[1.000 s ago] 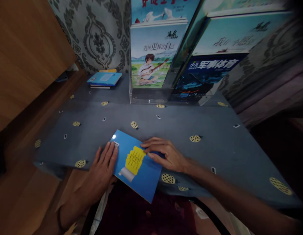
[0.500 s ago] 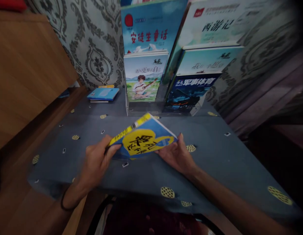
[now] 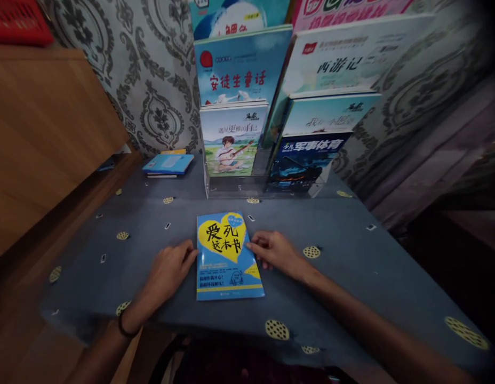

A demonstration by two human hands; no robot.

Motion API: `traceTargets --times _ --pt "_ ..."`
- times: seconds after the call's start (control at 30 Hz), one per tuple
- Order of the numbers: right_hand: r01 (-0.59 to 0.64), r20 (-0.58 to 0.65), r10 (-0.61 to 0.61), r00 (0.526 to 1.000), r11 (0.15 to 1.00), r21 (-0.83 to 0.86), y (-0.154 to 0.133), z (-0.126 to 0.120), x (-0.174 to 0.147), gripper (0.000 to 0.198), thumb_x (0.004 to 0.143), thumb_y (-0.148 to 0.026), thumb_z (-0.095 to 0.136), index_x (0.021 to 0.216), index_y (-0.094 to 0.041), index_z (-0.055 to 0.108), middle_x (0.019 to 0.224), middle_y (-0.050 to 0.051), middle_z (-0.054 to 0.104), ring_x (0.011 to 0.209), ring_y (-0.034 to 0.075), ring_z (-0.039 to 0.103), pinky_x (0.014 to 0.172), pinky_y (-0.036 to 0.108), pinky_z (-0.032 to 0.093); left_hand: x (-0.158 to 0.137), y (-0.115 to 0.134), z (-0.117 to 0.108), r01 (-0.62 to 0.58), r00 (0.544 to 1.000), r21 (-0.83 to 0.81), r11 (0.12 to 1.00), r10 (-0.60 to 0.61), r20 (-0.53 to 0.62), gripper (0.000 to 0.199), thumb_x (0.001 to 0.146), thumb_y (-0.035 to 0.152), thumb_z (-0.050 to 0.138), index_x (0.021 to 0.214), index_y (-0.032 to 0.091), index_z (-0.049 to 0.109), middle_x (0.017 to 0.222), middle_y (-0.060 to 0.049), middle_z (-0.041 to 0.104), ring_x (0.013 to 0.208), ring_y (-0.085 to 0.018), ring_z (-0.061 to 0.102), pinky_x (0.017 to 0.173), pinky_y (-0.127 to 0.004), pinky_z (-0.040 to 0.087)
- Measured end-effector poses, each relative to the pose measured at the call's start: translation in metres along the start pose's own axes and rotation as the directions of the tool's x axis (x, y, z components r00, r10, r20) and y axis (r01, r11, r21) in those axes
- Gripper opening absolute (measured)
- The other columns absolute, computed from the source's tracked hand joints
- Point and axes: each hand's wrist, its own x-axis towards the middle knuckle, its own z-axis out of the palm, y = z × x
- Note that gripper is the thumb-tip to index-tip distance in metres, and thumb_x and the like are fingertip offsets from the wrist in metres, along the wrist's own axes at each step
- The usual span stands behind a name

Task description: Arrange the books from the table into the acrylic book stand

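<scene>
A blue paperback book with a yellow heart and large dark characters on its cover lies face up on the patterned tablecloth. At its left edge is my left hand, fingers curled together and thumb against the cover's side. My right hand grips the opposite edge, its fingers bent and thumb and forefinger meeting at the book. A dark band circles my left wrist. The fingertips under the book's edges are partly hidden.
Behind the book stands a clear display rack with several books in tiers, including one with a guitar player. A small stack of books lies at the back left. A wooden cabinet stands left of the table.
The book has gone from tilted in the air between my hands to flat on the table, front cover up. My hands have come down with it, and the view has tilted up slightly.
</scene>
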Motion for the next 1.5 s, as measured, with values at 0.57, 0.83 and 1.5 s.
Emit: traceTargets --times 0.57,0.83,1.5 --pt "0.690 0.430 -0.543 0.721 0.621 -0.373 -0.061 0.074 0.046 0.057 0.104 -0.040 0.038 0.149 -0.004 0.039 0.155 0.020 0.042 0.149 0.024 0.030 0.123 0.044 0.027 0.010 -0.048 0.046 -0.254 0.962 -0.249 0.935 0.217 -0.166 0.092 0.088 0.035 0.064 0.156 0.025 0.002 0.153 -0.020 0.042 0.143 -0.034 0.041 0.114 -0.059 0.038" --pt "0.577 0.328 -0.475 0.816 0.658 -0.483 -0.035 0.053 0.070 0.060 0.103 -0.044 0.042 0.152 -0.010 0.038 0.159 0.017 0.036 0.151 0.025 0.026 0.123 0.046 0.026 0.011 -0.046 0.049 -0.220 0.967 -0.213 0.952 0.184 -0.176 0.083 0.089 0.046 0.063 0.154 0.022 0.017 0.155 -0.020 0.041 0.144 -0.035 0.039 0.116 -0.060 0.035" --pt "0.422 0.048 -0.459 0.887 0.763 -0.490 0.010 0.021 0.067 0.056 0.104 -0.042 0.027 0.151 -0.014 0.041 0.159 0.014 0.038 0.150 0.024 0.028 0.124 0.053 0.022 0.096 -0.002 0.019 -0.454 0.891 -0.211 0.866 0.434 -0.135 0.045 0.095 0.021 0.039 0.138 0.021 0.051 0.140 -0.008 0.062 0.130 -0.021 0.057 0.113 -0.043 0.044"
